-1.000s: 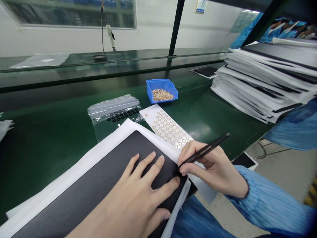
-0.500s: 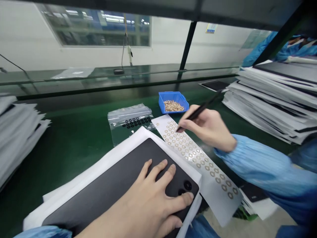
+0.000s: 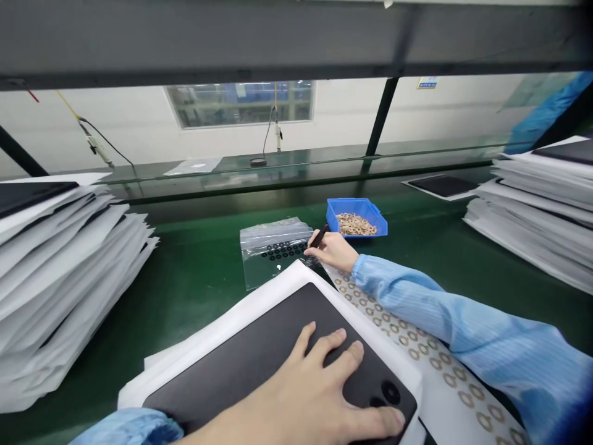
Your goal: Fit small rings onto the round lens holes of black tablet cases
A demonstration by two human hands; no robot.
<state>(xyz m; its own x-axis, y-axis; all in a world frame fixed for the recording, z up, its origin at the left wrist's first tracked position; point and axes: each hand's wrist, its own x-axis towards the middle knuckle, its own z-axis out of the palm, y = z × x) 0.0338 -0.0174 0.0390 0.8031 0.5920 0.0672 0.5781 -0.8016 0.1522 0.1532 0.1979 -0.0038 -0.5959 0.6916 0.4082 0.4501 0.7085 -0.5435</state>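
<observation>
My left hand (image 3: 310, 386) lies with fingers spread on a dark grey tablet back cover (image 3: 241, 358), the thumb by its two round camera holes at the corner. White sheets (image 3: 204, 330) lie under the cover. My right hand (image 3: 336, 250) grips a slim black pen-like tool (image 3: 319, 237); its tip is hard to make out. That hand is at the right edge of a clear zip bag (image 3: 259, 266) with several small black rings (image 3: 283, 250) on it or in it. Under the right forearm runs a pale sheet with rows of tan rings (image 3: 412, 337).
A blue bin (image 3: 380, 224) of tan rings stands behind my right hand. Tall stacks of white sheets with dark panels rise at left (image 3: 69, 278) and right (image 3: 532, 216). Another dark panel (image 3: 442, 185) lies at the back right. A grey shelf (image 3: 231, 43) hangs overhead.
My right hand with the black tool has moved off the ring sheet, left to the zip bag's edge. My left hand stays on the cover. The camera view has shifted left and up.
</observation>
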